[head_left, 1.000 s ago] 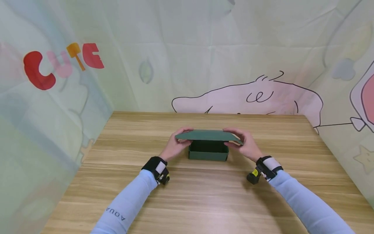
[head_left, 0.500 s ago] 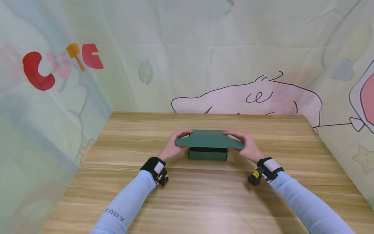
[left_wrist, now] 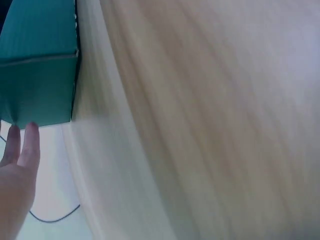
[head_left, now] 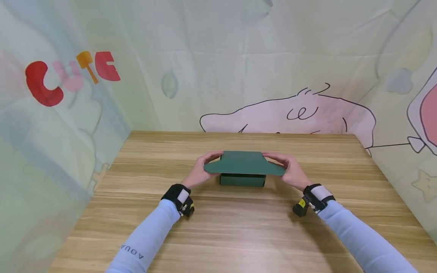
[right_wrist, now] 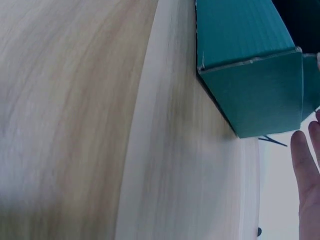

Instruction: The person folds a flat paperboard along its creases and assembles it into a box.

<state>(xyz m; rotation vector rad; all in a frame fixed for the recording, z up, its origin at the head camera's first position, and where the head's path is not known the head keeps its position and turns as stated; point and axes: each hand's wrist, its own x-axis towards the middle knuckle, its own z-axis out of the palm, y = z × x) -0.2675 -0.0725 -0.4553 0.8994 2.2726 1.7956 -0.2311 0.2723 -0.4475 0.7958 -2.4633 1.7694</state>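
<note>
Look across the near stretch of wooden table (head_left: 239, 227) to the green box (head_left: 242, 180), central on the far half, seemingly light, stiff yet easily creased, best held by both side edges of its ajar lid (head_left: 244, 163), with left hand (head_left: 196, 173) and right hand (head_left: 296, 173) there (impossible to tell whether pinching or merely touching).

A pale wood-grained desk (head_left: 239, 235) stands here, light glinting off its near part. Behind it I see a creased, pale green cloth (head_left: 218, 57). Red, pink and orange letters (head_left: 72, 84) spell CUTE on the left. A pink, black-outlined figure (head_left: 246, 119) peeks above the desk's far edge; rightward are a printed balloon (head_left: 431, 110), a bluish cloud (head_left: 399, 81) and a faint star (head_left: 426, 185).
</note>
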